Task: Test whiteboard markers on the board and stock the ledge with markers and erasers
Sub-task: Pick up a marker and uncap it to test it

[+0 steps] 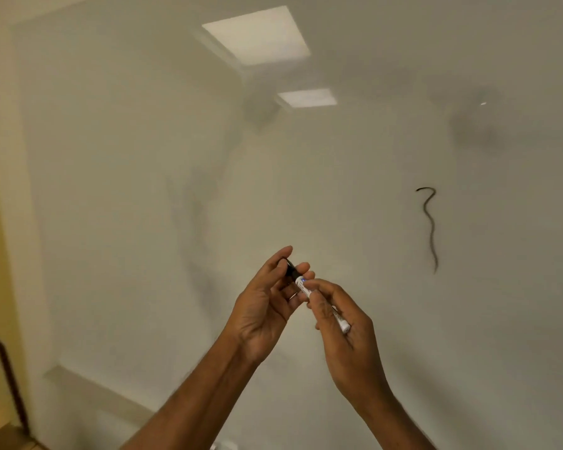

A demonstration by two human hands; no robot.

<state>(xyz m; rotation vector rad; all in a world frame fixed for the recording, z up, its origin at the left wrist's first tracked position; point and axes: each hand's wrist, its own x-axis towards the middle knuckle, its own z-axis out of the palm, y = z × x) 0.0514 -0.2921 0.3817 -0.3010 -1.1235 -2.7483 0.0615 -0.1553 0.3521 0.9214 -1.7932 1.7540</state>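
A white-barrelled marker (pixel 306 289) with a black cap (pixel 290 267) is held in front of the whiteboard (pixel 143 190), low in the middle of the view. My left hand (pixel 264 306) pinches the black cap end between thumb and fingers. My right hand (pixel 345 323) grips the white barrel, whose rear end pokes out past the fingers. The cap sits against the barrel; whether it is fully seated cannot be told. A wavy black test line (pixel 431 228) runs down the board to the right of my hands.
Ceiling lights (pixel 257 34) reflect in the glossy board, and a faint grey smudge (pixel 475 125) marks its upper right. A dark chair frame (pixel 4 368) stands at the lower left against a yellow wall. The ledge is not in view.
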